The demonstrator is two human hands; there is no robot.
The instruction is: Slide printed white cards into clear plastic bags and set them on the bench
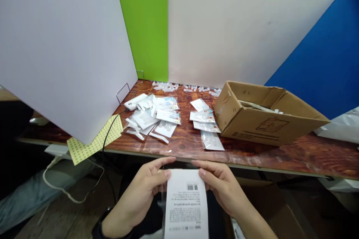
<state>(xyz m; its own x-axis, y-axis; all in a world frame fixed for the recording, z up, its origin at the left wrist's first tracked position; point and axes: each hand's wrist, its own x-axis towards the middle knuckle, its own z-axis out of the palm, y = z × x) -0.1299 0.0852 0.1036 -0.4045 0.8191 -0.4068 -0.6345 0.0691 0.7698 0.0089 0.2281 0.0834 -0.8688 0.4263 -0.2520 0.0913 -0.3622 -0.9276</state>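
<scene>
Between my two hands, below the table's front edge, is a white printed card [186, 203] with a barcode and lines of small text; clear film shows along its left side. My left hand [147, 183] pinches the card's upper left corner between thumb and fingers. At the upper right corner, my right hand [220, 183] grips it the same way, its index finger reaching past the top edge. Ahead on the table lies a loose pile of clear-bagged white cards [146, 117]. To its right, several more bagged cards [206, 119] overlap in a column.
An open cardboard box [258, 125] stands on the wooden table [183, 142] at right. Small white tubes [168, 87] lie along the back panel. Yellow sticker sheets [89, 145] overhang the front edge at left, with a black cable [108, 130] across them. Upright panels [218, 26] enclose the back.
</scene>
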